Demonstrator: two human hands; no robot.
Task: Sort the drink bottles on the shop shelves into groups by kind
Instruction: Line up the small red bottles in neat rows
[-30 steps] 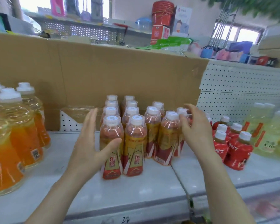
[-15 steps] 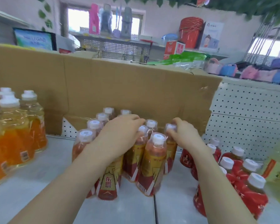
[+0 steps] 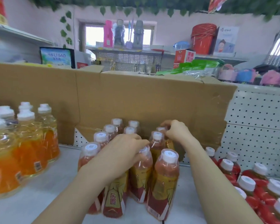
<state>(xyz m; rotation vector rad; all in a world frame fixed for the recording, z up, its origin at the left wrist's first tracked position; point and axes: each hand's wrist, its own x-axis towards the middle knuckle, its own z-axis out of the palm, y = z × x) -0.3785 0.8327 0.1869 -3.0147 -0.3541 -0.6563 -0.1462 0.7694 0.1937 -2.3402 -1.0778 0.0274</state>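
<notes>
Cardboard backing (image 3: 152, 101), upright behind a white shelf (image 3: 39, 196). Centre stock: tea bottles (image 3: 166, 180), reddish liquid, gold-and-red labels, white caps, standing in loose rows from the shelf front back to the cardboard. Left stock: orange bottles (image 3: 31, 143), larger, well apart from the centre group. Right stock: red bottles (image 3: 249, 185), short, just beside the tea group, a narrow gap between. Left hand (image 3: 120, 152): fingers curled down over the cap and shoulder of a mid-row tea bottle, gripping it; the bottle beneath is largely hidden. Right hand (image 3: 178, 131): fingers closed round the neck of a rear tea bottle near the cardboard. Step in hand, by judgement: tidying the tea group, drawing two of its bottles into line with their fellows. Next move calls for: shifting both held bottles together without knocking neighbours, which stand touching and top-heavy; keeping the tea clear of the red bottles, so that kinds stay separate.
</notes>
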